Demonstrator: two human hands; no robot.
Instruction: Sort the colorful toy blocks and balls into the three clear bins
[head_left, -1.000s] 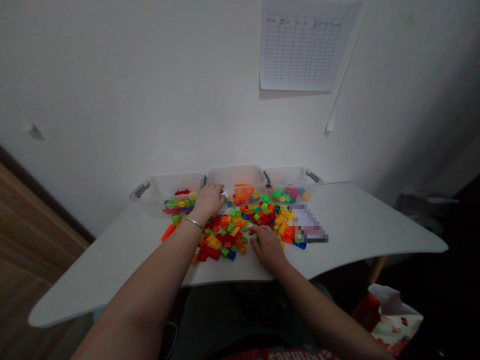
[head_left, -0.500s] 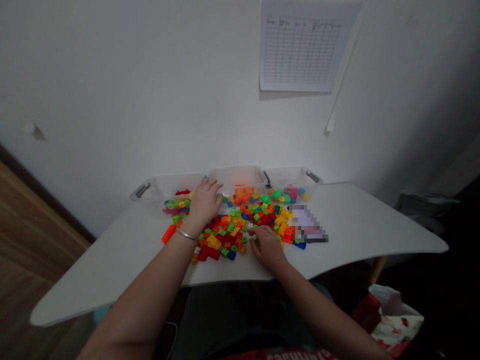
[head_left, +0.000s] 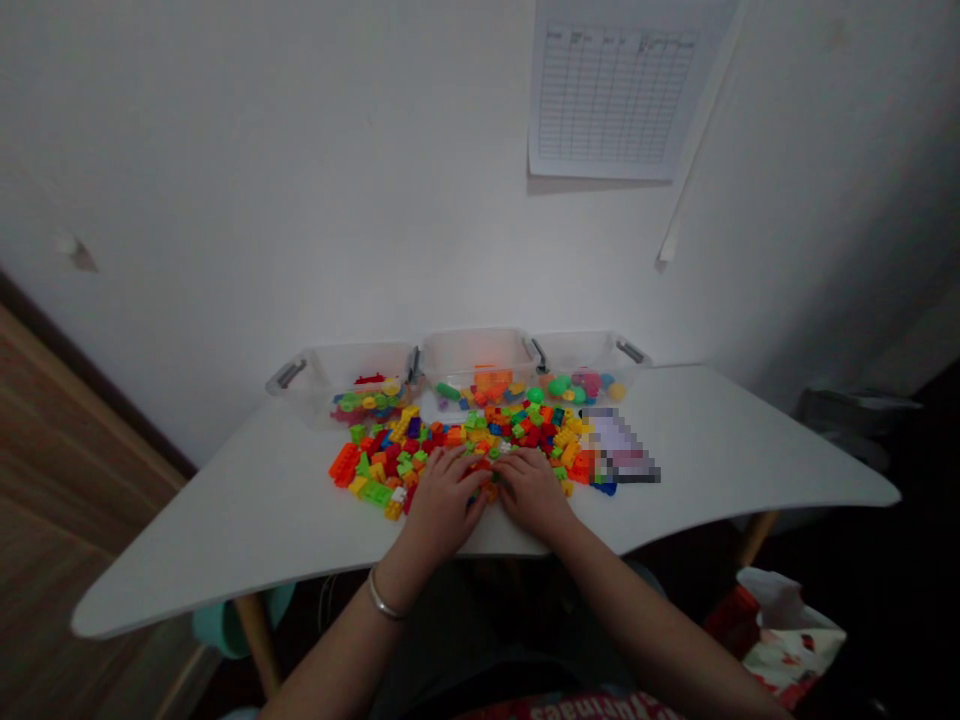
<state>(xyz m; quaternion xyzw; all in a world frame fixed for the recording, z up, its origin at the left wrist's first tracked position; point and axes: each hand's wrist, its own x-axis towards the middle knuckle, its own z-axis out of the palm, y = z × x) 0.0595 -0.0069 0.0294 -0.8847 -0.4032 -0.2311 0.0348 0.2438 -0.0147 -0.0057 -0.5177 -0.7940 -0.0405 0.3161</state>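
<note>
A heap of colourful plastic building bricks lies on the white table. My left hand, a silver bangle at its wrist, rests over the front of the heap with its fingers spread on the bricks. Close beside it, my right hand has its fingers bent inward, the tips nearly meeting those of my left hand. Whatever the right fingers hold is hidden. Behind the heap stand a left clear bin, a middle clear bin and a right clear bin, each with coloured pieces inside.
A pixelated flat object lies right of the heap. The white table has a curved front edge and meets the wall at the back. A printed sheet hangs on the wall. A bag stands low at the right.
My left hand has come back from between the left and middle bins to the front of the heap, beside my right hand. The right hand has stayed nearly in place.
</note>
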